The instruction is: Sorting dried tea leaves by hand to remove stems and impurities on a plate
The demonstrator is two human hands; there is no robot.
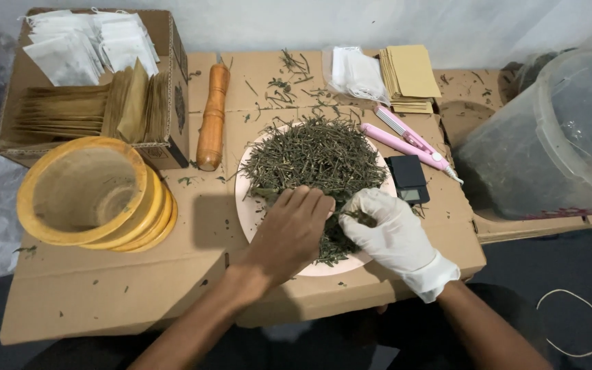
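Observation:
A pink round plate lies on flattened cardboard and carries a heap of dried green-brown herb stems. My left hand is bare and rests palm down on the plate's near edge, fingers curled into the herbs. My right hand wears a white glove and pinches a small bunch of stems at the near side of the heap. The two hands almost touch over the plate.
A stack of yellow bowls sits at the left. A cardboard box holds white and brown sachets. An orange wooden handle, a pink flat sealer, a small black scale, brown envelopes and a large clear plastic container surround the plate.

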